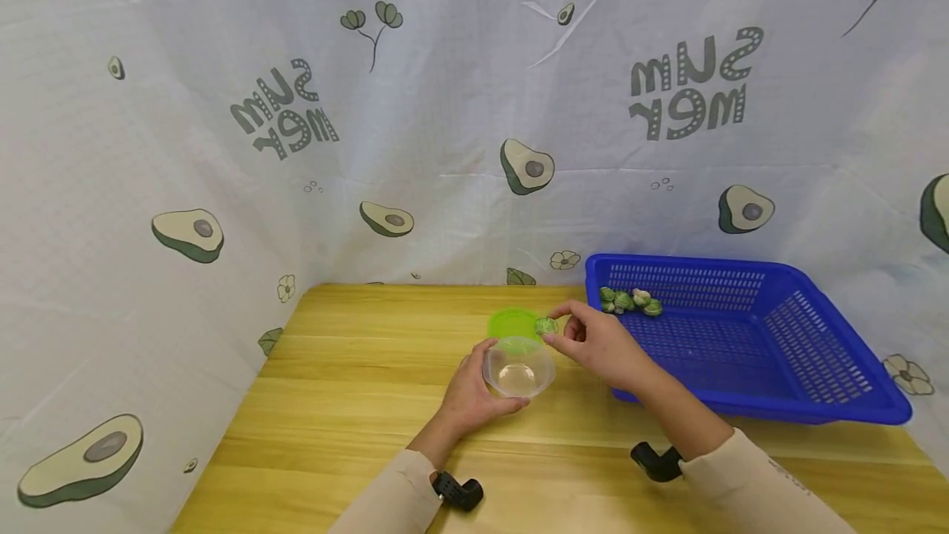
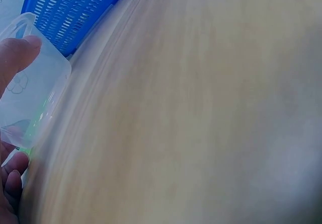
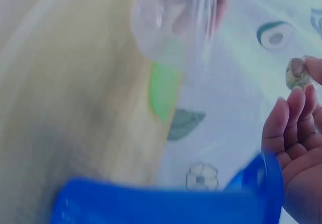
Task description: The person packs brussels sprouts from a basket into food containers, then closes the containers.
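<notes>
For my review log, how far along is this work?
Done: the green lid lies off the clear bowl, on the table. In hand: the left hand holds the bowl; the right hand pinches a sprout close by. Remaining, probably: dropping it in, as the bowl looks empty; more sprouts sit in the basket.

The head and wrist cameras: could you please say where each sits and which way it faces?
Head: on the head, facing forward and down at the table; left hand and right hand show.
Left wrist: on that wrist, facing bowl and table; both hands show partly.
Right wrist: likewise, facing sprout and bowl; both hands show.
Both wrist views share basket and bowl.
</notes>
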`<state>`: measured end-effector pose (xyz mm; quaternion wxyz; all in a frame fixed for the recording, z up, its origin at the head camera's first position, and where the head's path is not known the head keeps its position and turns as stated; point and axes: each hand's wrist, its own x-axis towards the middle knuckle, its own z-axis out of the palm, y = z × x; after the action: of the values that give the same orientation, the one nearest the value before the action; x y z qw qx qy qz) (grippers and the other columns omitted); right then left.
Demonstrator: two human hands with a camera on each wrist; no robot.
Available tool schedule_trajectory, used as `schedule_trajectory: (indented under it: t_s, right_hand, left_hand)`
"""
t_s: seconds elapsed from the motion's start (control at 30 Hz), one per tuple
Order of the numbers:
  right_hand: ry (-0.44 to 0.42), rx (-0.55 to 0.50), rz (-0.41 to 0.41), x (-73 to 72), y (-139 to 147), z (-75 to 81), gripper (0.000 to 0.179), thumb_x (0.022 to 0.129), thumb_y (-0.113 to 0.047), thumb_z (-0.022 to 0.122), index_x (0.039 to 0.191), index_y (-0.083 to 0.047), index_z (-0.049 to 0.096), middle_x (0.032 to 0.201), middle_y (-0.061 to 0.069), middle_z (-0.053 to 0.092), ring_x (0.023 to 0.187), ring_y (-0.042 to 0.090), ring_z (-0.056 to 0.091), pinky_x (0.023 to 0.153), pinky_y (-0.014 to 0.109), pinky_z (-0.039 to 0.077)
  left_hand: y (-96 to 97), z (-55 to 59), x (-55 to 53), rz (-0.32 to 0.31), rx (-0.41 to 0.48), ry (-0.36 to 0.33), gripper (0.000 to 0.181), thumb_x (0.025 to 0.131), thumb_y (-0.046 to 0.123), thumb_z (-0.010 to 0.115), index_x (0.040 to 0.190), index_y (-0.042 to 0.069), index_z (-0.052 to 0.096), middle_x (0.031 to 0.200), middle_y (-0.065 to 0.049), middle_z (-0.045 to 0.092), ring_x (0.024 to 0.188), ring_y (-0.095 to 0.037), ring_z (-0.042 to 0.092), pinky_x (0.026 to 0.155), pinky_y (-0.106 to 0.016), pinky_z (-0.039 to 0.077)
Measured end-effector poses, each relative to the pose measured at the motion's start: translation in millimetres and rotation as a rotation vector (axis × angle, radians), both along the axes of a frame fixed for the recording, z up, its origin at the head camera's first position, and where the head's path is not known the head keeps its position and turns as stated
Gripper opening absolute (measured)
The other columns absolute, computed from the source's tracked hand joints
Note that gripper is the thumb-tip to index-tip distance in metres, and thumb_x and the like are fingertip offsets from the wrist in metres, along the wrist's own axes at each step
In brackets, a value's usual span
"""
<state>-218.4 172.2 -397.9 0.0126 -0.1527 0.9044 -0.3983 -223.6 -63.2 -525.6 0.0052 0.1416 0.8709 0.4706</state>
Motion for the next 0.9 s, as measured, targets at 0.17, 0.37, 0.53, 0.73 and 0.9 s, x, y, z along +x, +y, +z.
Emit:
schedule_trajectory:
  t_s: [0.17, 0.37, 0.53, 0.73, 0.9]
  right_hand:
    - [-0.025, 0.009, 0.044, 1.4, -19, -10.6, 0.032, 0.096, -0.025, 0.072, 0.122, -0.008, 0.063, 0.077, 0.0, 0.058, 0.062, 0.014, 0.049, 0.054, 0.027, 0.042]
    - [-0.075, 0.039, 0.045, 0.9, -36, -26.8, 0.027, 0.094, -0.021, 0.074, 0.116, -0.009, 0.065, 0.074, -0.002, 0.057, 0.06, 0.013, 0.048, 0.054, 0.024, 0.04]
    - [-0.094, 0.085, 0.018, 0.9, -45, -38.8, 0.025, 0.092, -0.023, 0.076, 0.112, -0.012, 0.066, 0.072, -0.003, 0.056, 0.06, 0.012, 0.048, 0.054, 0.024, 0.039]
    - [-0.097, 0.094, 0.02, 1.3, -49, -43.5, 0.026, 0.091, -0.024, 0.077, 0.111, -0.011, 0.067, 0.072, -0.002, 0.055, 0.06, 0.013, 0.048, 0.053, 0.025, 0.038]
    - [-0.098, 0.095, 0.018, 0.5, -52, -43.6, 0.025, 0.093, -0.023, 0.076, 0.112, -0.009, 0.067, 0.071, -0.002, 0.055, 0.059, 0.013, 0.047, 0.053, 0.024, 0.038]
  left_hand:
    - [0.9, -0.8, 0.0, 0.002, -0.017, 0.005, 0.105, 0.068, 0.049, 0.092, 0.153, 0.018, 0.038, 0.141, -0.01, 0.057, 0.126, -0.028, 0.057, 0.102, -0.05, 0.05]
    - [2.4, -0.7, 0.5, -0.001, -0.018, -0.01, 0.105, 0.069, 0.049, 0.091, 0.154, 0.019, 0.038, 0.14, -0.01, 0.057, 0.123, -0.027, 0.058, 0.099, -0.048, 0.052]
    - [2.4, 2.2, 1.0, -0.004, -0.032, -0.009, 0.104, 0.069, 0.048, 0.091, 0.153, 0.018, 0.038, 0.14, -0.011, 0.057, 0.122, -0.027, 0.058, 0.097, -0.046, 0.052]
    - [1.0, 3.0, 0.3, -0.005, -0.054, 0.001, 0.104, 0.07, 0.052, 0.089, 0.154, 0.018, 0.037, 0.141, -0.01, 0.056, 0.124, -0.027, 0.057, 0.099, -0.046, 0.051]
    - [-2.2, 2.0, -0.6, -0.008, -0.06, 0.017, 0.103, 0.07, 0.05, 0.09, 0.153, 0.018, 0.037, 0.14, -0.01, 0.057, 0.123, -0.027, 0.058, 0.099, -0.045, 0.052]
